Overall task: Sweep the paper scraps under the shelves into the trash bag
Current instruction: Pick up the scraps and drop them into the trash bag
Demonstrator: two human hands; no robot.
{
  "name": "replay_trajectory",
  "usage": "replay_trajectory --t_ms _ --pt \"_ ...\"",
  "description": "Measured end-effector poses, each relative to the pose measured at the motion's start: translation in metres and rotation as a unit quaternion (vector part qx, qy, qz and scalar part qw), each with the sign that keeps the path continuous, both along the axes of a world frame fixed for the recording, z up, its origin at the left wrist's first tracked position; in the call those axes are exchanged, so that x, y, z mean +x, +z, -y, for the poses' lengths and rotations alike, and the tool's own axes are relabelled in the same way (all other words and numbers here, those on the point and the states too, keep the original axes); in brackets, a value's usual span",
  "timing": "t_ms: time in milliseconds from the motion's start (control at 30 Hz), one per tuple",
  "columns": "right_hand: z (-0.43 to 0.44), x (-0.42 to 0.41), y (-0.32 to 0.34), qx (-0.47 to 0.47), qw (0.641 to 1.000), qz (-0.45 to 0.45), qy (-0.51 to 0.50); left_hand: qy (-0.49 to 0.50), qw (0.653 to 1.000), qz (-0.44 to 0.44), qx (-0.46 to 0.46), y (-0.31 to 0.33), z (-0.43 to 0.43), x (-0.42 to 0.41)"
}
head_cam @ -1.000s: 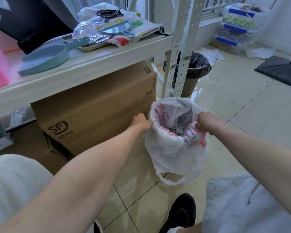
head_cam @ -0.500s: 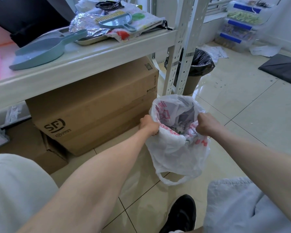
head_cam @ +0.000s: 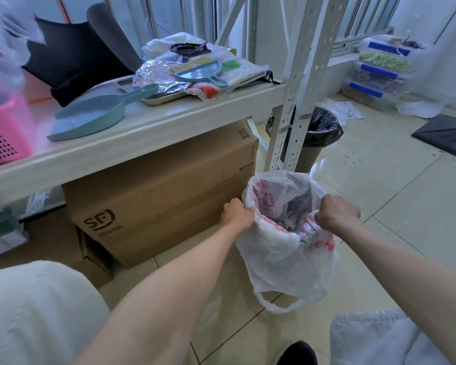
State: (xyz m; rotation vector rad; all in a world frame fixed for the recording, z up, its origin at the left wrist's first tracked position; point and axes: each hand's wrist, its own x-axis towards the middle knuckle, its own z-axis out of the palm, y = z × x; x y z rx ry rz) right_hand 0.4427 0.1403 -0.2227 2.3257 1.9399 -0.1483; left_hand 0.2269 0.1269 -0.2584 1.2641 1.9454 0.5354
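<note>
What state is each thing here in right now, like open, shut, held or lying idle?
White plastic trash bag: held open, scraps inside.
Left hand: shut on bag rim.
Right hand: shut on bag rim.
Blue-grey plastic dustpan: idle on shelf.
Black-lined bin: open.
Brown cardboard box: closed.

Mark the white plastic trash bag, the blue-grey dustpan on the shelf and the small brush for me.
White plastic trash bag with red print (head_cam: 287, 262): head view, on its front wall.
Blue-grey plastic dustpan (head_cam: 87, 118): head view, on its scoop.
Small blue-grey brush with yellow bristles (head_cam: 199, 71): head view, on its body.
</note>
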Motion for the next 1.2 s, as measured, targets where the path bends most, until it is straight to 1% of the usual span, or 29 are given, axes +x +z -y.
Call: replay_trajectory --t_ms 167,333,467,567,767,867,1033,1100,1200 --pt "0.001 -0.013 0.038 0.007 1.0 0.022 0.015 -0.023 0.999 -0.017 0.022 0.041 0.006 -0.025" --pt "0.001 -0.04 0.081 0.025 0.999 0.005 0.027 -0.025 0.996 -0.068 0.061 0.082 0.013 -0.053" --pt "0.003 -0.062 0.116 0.054 0.997 -0.003 0.049 -0.02 0.994 -0.046 0.092 0.114 0.019 -0.077" --pt "0.005 -0.077 0.143 0.078 0.995 -0.022 0.064 -0.032 0.991 -0.055 0.114 0.146 0.023 -0.095" --pt "0.007 -0.111 0.191 0.108 0.99 -0.009 0.093 -0.047 0.982 -0.043 0.178 0.199 0.039 -0.129" --pt "0.004 -0.132 0.207 0.114 0.986 -0.018 0.117 -0.047 0.975 -0.072 0.204 0.223 0.043 -0.15" --pt "-0.014 -0.164 0.234 0.112 0.977 -0.001 0.18 0.004 0.962 -0.146 0.232 0.253 0.036 -0.187" --pt "-0.029 -0.176 0.242 0.111 0.974 -0.017 0.195 0.029 0.958 -0.178 0.221 0.257 0.031 -0.201" --pt "-0.053 -0.192 0.248 0.123 0.973 -0.072 0.183 0.065 0.955 -0.203 0.204 0.256 0.02 -0.214"
